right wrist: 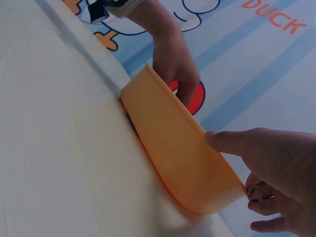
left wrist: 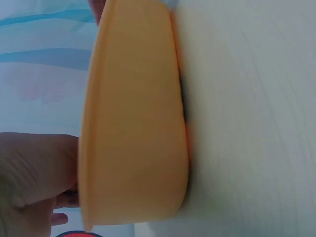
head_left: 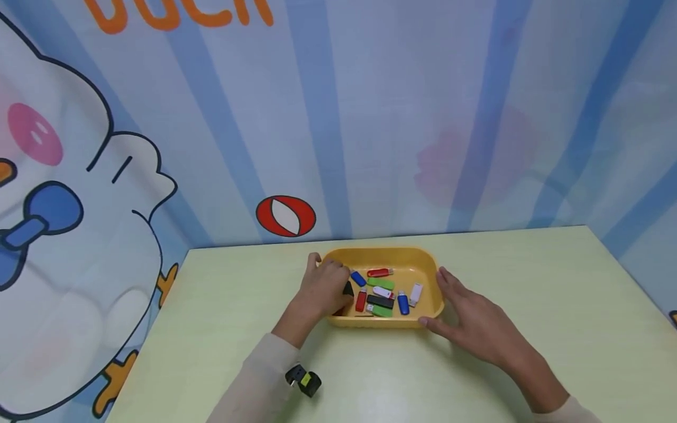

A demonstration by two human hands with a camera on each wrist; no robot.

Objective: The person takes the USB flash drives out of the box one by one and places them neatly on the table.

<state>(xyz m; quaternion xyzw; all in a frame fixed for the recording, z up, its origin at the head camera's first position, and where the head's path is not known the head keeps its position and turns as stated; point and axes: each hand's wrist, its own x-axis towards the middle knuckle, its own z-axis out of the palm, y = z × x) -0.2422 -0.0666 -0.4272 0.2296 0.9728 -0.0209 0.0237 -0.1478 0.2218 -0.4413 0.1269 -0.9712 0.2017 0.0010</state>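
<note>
A yellow plastic tray (head_left: 388,322) stands on the table, with several USB sticks lying inside it. Among them are a long black stick (head_left: 381,302), a blue one (head_left: 404,303), a red one (head_left: 361,300) and a green one (head_left: 381,284). My left hand (head_left: 327,288) reaches over the tray's left end, fingers bent down inside, with a black USB stick (head_left: 348,289) pinched between fingers and thumb and partly covered by them. At the tray's right end, my right hand (head_left: 473,317) touches the rim, its thumb on the near corner and its fingers spread along the end.
The pale yellow table (head_left: 238,294) meets a blue-striped printed backdrop (head_left: 381,147) close behind the tray. A small black device (head_left: 303,380) is worn on the left wrist. The tray's orange side wall (left wrist: 133,118) fills much of the left wrist view.
</note>
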